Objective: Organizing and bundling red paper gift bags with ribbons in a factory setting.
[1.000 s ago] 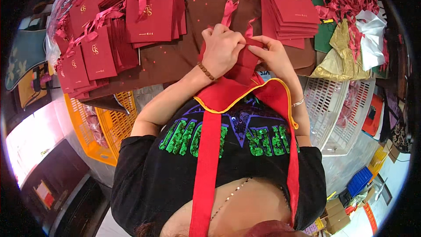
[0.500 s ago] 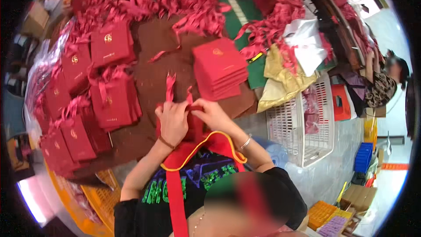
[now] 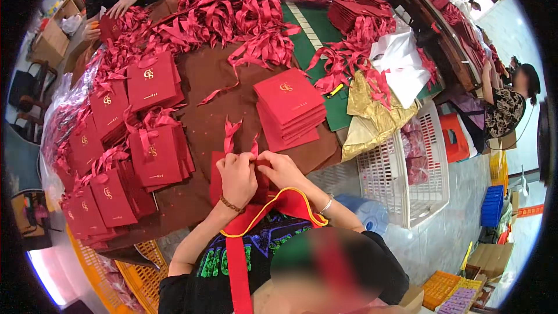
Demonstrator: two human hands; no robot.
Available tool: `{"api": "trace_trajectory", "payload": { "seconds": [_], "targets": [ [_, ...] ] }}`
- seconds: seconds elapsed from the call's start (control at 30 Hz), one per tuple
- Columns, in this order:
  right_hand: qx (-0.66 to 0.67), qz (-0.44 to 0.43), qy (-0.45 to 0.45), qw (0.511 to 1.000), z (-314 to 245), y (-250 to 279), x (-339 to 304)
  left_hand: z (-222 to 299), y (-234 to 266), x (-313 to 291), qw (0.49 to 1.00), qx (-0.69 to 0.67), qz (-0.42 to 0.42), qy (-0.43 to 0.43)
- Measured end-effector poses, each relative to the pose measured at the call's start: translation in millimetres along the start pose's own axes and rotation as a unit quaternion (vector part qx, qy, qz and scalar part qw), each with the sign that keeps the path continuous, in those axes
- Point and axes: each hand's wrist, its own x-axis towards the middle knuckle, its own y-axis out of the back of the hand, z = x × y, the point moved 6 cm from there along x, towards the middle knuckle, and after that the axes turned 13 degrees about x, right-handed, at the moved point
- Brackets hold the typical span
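Head view. A dark red paper bag [image 3: 215, 174] is held at the near edge of the bench [image 3: 197, 78], close against the wearer's red apron [image 3: 237, 256], and is partly covered by the hands. Its upper edge is pinched by the curled fingers of the left hand [image 3: 237, 177] and by the thumb and fingers of the right hand [image 3: 280, 170]; whether ribbon or paper lies between the fingertips cannot be told. A pink-red ribbon [image 3: 230, 135] is extended beyond the left hand across the brown cover. Beyond the right hand, flat red bags are piled in an uneven stack [image 3: 290, 104]; to the left, ribbon-handled bags [image 3: 156, 154] are grouped in batches. The far side is covered by a heap of loose ribbons [image 3: 218, 9]. At the right, gold foil [image 3: 372, 122] is overlapped by a white sheet [image 3: 400, 61].
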Motion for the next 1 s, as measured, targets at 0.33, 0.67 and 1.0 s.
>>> {"api": "trace_trajectory", "payload": {
  "seconds": [0.33, 0.67, 1.0],
  "targets": [
    [0.048, -0.073, -0.004, 0.996, -4.0, -5.4, 4.1, -10.3, 23.9, 7.5, 0.993, 0.002, -0.112, -0.024],
    [0.017, -0.074, 0.071, 0.995, -9.0, -21.9, -2.9, -34.2, 22.6, 16.1, 0.953, 0.000, -0.294, -0.069],
    [-0.079, -0.020, 0.048, 0.996, -23.6, -26.9, 3.0, -68.7, -14.0, 28.4, 0.868, -0.104, -0.486, 0.018]
  ]
}}
